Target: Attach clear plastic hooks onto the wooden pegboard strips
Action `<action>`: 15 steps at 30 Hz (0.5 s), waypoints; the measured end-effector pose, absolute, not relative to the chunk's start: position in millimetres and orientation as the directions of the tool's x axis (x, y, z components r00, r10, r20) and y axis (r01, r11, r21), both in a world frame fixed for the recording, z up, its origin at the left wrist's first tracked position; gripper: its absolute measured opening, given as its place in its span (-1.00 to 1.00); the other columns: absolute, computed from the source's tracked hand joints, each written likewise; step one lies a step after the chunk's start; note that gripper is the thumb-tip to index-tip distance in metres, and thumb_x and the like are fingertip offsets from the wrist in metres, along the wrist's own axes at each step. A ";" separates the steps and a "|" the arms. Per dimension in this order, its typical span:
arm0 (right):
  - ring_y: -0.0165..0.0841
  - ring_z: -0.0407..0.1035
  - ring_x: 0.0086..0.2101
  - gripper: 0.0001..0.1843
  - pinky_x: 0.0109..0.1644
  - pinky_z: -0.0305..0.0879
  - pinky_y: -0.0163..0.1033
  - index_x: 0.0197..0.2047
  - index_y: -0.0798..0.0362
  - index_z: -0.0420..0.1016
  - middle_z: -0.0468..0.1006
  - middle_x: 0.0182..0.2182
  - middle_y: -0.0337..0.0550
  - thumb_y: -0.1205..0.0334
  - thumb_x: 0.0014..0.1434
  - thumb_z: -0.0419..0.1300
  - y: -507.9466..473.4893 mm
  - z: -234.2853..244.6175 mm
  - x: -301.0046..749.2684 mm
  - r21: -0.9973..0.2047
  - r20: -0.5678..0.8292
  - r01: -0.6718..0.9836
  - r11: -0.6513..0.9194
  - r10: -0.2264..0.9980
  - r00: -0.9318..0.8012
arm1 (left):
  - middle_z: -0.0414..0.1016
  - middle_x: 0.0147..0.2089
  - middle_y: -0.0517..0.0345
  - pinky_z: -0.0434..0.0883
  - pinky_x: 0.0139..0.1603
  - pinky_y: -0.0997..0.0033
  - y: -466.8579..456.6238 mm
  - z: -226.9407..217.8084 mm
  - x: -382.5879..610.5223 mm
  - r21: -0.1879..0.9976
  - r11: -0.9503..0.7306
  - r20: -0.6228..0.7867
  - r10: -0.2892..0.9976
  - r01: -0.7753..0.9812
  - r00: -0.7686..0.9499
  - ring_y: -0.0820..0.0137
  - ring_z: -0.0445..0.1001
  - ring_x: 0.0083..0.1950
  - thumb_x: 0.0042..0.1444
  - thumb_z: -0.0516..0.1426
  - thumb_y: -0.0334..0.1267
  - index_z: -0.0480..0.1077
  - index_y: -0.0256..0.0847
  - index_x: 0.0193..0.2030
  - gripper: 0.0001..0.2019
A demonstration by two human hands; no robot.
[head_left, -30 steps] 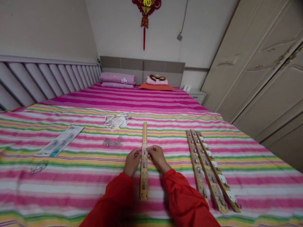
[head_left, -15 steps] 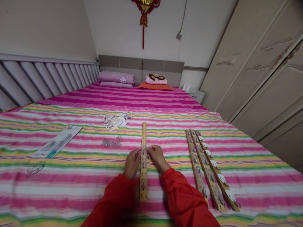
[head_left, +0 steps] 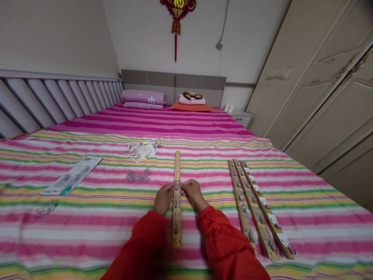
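A narrow wooden strip with rows of small holes lies lengthwise on the bed in front of me. Several metal hooks on clear backings sit along its nearer part. My left hand is closed at the strip's left edge, thumb and finger pinching the side of a clear-backed hook. From the other side, my right hand pinches the right edge of that same hook. The hook lies against the strip; my fingertips partly cover its edges.
Three more wooden strips with hooks lie at the right, the outermost with white hooks. Left are loose clear hooks, a pile of packaging, a hook package and a thin wire loop. Pillows rest by the headboard.
Both hands stay at the same hook, with only slight finger shifts. The left fingers have moved slightly up along the strip's edge. The view has shifted a little.
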State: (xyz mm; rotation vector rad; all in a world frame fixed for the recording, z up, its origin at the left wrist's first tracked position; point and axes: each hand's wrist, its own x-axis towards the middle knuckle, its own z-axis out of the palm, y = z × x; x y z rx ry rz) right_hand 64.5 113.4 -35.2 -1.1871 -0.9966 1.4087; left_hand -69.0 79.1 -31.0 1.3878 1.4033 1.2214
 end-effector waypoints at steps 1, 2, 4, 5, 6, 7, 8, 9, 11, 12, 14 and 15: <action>-0.47 0.22 -0.74 -0.68 -0.67 0.10 -0.39 -0.60 0.05 0.31 0.36 -0.81 -0.34 0.05 -0.24 0.34 113.6 -36.3 63.9 -0.974 -0.157 -0.163 -0.157 0.987 -0.012 | 0.61 -0.22 0.12 0.43 -0.11 0.32 79.1 -31.8 -69.4 0.969 -0.069 0.091 0.992 0.239 -0.084 0.29 0.52 -0.18 0.02 0.10 -0.12 0.51 -0.24 -0.03 -0.60; -0.47 0.22 -0.74 -0.66 -0.67 0.08 -0.39 -0.59 0.05 0.32 0.35 -0.81 -0.35 0.00 -0.22 0.33 114.0 -37.6 63.0 -0.980 -0.150 -0.135 -0.148 0.989 0.002 | 0.60 -0.21 0.11 0.42 -0.10 0.33 79.5 -32.9 -70.1 0.963 -0.073 0.098 0.991 0.259 -0.087 0.30 0.51 -0.18 0.03 0.09 -0.12 0.50 -0.24 -0.01 -0.58; -0.45 0.23 -0.72 -0.64 -0.66 0.06 -0.38 -0.59 0.05 0.32 0.31 -0.81 -0.37 -0.06 -0.19 0.30 115.5 -40.2 60.0 -0.992 -0.121 -0.043 -0.119 0.991 0.052 | 0.59 -0.19 0.11 0.41 -0.07 0.33 81.2 -35.7 -71.8 0.950 -0.085 0.114 0.990 0.301 -0.080 0.31 0.50 -0.16 0.04 0.09 -0.12 0.48 -0.24 0.02 -0.57; -0.45 0.24 -0.70 -0.64 -0.64 0.06 -0.37 -0.60 0.05 0.31 0.31 -0.81 -0.37 -0.06 -0.18 0.29 116.7 -41.4 58.1 -0.995 -0.100 0.011 -0.101 0.991 0.085 | 0.58 -0.19 0.11 0.40 -0.06 0.33 82.3 -37.1 -72.7 0.944 -0.093 0.119 0.991 0.317 -0.064 0.31 0.50 -0.15 0.05 0.08 -0.12 0.47 -0.23 0.03 -0.57; -0.44 0.25 -0.67 -0.65 -0.62 0.07 -0.37 -0.61 0.04 0.31 0.31 -0.79 -0.36 -0.03 -0.17 0.29 118.1 -42.5 56.1 -0.994 -0.078 0.060 -0.086 0.990 0.118 | 0.58 -0.20 0.12 0.40 -0.04 0.33 83.6 -38.3 -73.5 0.940 -0.102 0.122 0.992 0.327 -0.042 0.31 0.49 -0.14 0.05 0.08 -0.12 0.47 -0.22 0.03 -0.57; -0.44 0.26 -0.65 -0.67 -0.60 0.08 -0.37 -0.62 0.04 0.30 0.32 -0.77 -0.36 0.00 -0.17 0.29 119.6 -43.4 54.2 -0.992 -0.060 0.103 -0.076 0.987 0.148 | 0.57 -0.21 0.13 0.39 -0.03 0.33 84.9 -39.3 -74.0 0.937 -0.108 0.122 0.992 0.332 -0.020 0.31 0.48 -0.13 0.05 0.07 -0.13 0.46 -0.22 0.04 -0.57; -0.44 0.27 -0.63 -0.70 -0.58 0.09 -0.37 -0.64 0.04 0.29 0.34 -0.75 -0.35 0.05 -0.18 0.29 121.3 -44.2 52.3 -0.987 -0.050 0.139 -0.075 0.983 0.174 | 0.57 -0.21 0.14 0.38 -0.03 0.33 86.2 -40.1 -74.4 0.936 -0.111 0.119 0.993 0.335 -0.003 0.31 0.48 -0.13 0.05 0.07 -0.13 0.46 -0.22 0.04 -0.57; -0.44 0.27 -0.62 -0.72 -0.57 0.10 -0.37 -0.65 0.04 0.29 0.35 -0.73 -0.34 0.09 -0.18 0.28 123.1 -44.8 50.8 -0.982 -0.049 0.169 -0.083 0.979 0.197 | 0.57 -0.21 0.14 0.38 -0.03 0.34 87.4 -40.7 -74.6 0.936 -0.108 0.113 0.994 0.336 0.006 0.31 0.47 -0.13 0.05 0.06 -0.14 0.46 -0.23 0.05 -0.57; -0.44 0.26 -0.62 -0.74 -0.57 0.08 -0.36 -0.68 0.03 0.27 0.36 -0.73 -0.33 0.15 -0.19 0.27 127.0 -46.0 48.5 -0.971 -0.065 0.208 -0.115 0.970 0.232 | 0.56 -0.20 0.13 0.37 -0.04 0.33 89.5 -41.8 -74.3 0.938 -0.094 0.100 0.995 0.333 0.001 0.31 0.46 -0.15 0.04 0.06 -0.17 0.45 -0.25 0.05 -0.56; -0.43 0.25 -0.63 -0.74 -0.58 0.06 -0.35 -0.69 0.02 0.26 0.35 -0.73 -0.33 0.16 -0.20 0.28 129.1 -46.7 47.9 -0.967 -0.076 0.218 -0.131 0.967 0.243 | 0.56 -0.20 0.12 0.37 -0.05 0.33 90.4 -42.2 -74.0 0.940 -0.085 0.091 0.996 0.330 -0.002 0.32 0.46 -0.16 0.04 0.06 -0.18 0.45 -0.26 0.05 -0.56; -0.44 0.21 -0.65 -0.72 -0.61 0.02 -0.34 -0.72 0.01 0.24 0.33 -0.76 -0.34 0.18 -0.22 0.29 133.4 -48.2 47.2 -0.964 -0.090 0.222 -0.149 0.963 0.254 | 0.56 -0.22 0.13 0.37 -0.07 0.34 92.1 -43.1 -73.3 0.947 -0.063 0.066 0.998 0.316 0.001 0.33 0.46 -0.19 0.03 0.06 -0.19 0.45 -0.26 0.06 -0.55; -0.44 0.19 -0.67 -0.70 -0.62 -0.01 -0.34 -0.73 0.01 0.23 0.31 -0.78 -0.34 0.18 -0.23 0.30 135.5 -49.0 47.0 -0.965 -0.089 0.217 -0.148 0.962 0.257 | 0.56 -0.24 0.14 0.38 -0.07 0.34 92.8 -43.5 -73.0 0.950 -0.052 0.054 0.999 0.308 0.002 0.34 0.46 -0.20 0.02 0.07 -0.19 0.45 -0.26 0.06 -0.55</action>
